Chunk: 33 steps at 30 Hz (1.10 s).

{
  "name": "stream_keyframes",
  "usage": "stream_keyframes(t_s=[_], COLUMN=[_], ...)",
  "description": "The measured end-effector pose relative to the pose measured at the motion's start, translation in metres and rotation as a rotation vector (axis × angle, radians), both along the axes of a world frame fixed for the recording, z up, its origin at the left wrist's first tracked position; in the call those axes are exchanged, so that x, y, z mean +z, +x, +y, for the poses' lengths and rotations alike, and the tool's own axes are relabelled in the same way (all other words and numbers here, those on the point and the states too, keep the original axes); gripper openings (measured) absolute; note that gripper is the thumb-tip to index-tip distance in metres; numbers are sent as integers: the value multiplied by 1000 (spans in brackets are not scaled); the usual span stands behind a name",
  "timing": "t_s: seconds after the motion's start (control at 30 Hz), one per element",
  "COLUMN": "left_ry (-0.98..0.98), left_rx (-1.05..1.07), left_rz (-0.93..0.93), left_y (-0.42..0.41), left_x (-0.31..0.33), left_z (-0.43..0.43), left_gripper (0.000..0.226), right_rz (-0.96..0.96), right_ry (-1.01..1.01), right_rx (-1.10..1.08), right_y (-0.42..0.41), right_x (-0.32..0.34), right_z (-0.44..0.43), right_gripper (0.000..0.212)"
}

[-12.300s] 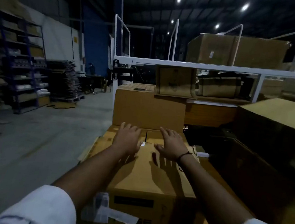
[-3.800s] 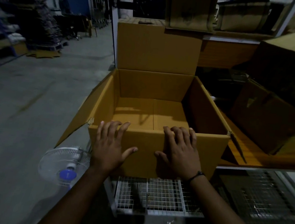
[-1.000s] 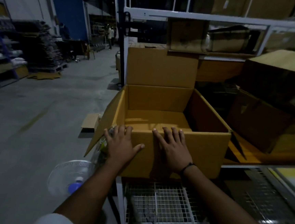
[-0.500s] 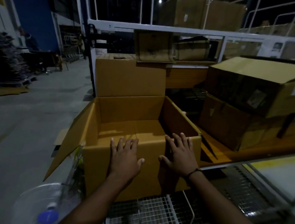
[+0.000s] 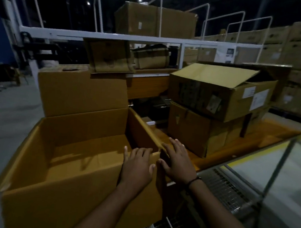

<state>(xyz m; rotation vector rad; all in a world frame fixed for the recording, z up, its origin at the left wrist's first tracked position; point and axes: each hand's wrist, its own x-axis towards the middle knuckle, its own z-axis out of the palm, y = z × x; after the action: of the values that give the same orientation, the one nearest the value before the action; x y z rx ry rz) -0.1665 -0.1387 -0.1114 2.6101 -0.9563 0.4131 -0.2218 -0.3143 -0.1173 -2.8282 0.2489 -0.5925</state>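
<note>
Left hand (image 5: 137, 167) and right hand (image 5: 178, 161) lie flat, fingers straight, gripping nothing, both at the 3 o'clock corner of the open box (image 5: 66, 188). An off-centre push may slew it off the wire rack (image 5: 230, 191) toward 9 o'clock.

Stacked cartons (image 5: 218, 94) on an orange table (image 5: 271, 137), white railing (image 5: 116, 36), wire mesh shelf (image 5: 230, 191), tall closed box (image 5: 82, 91).

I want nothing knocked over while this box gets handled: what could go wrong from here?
1. The left hand and right hand both lie flat at the near right corner of the open box. A push from there may swing it round rather than slide it straight.
2. On the right, the top box sits askew and overhangs the lower box. A knock might tip it.
</note>
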Motion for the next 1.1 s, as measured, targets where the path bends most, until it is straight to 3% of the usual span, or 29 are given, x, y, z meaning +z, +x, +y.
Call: stream_keyframes(t_s=[0.47, 0.83, 1.1], left_ry=[-160, -321, -227], left_rx=[-260, -312, -212], left_rz=[-45, -51, 78], left_y=[4, 20, 34], left_x=[76, 157, 181], left_z=[-204, -346, -405], left_gripper=[58, 70, 75], right_rz=[-278, -327, -341], right_ry=[313, 332, 323], right_rx=[-320, -354, -313], right_y=[-44, -33, -24], right_x=[74, 108, 108], right_z=[-197, -280, -306], right_gripper=[57, 59, 64])
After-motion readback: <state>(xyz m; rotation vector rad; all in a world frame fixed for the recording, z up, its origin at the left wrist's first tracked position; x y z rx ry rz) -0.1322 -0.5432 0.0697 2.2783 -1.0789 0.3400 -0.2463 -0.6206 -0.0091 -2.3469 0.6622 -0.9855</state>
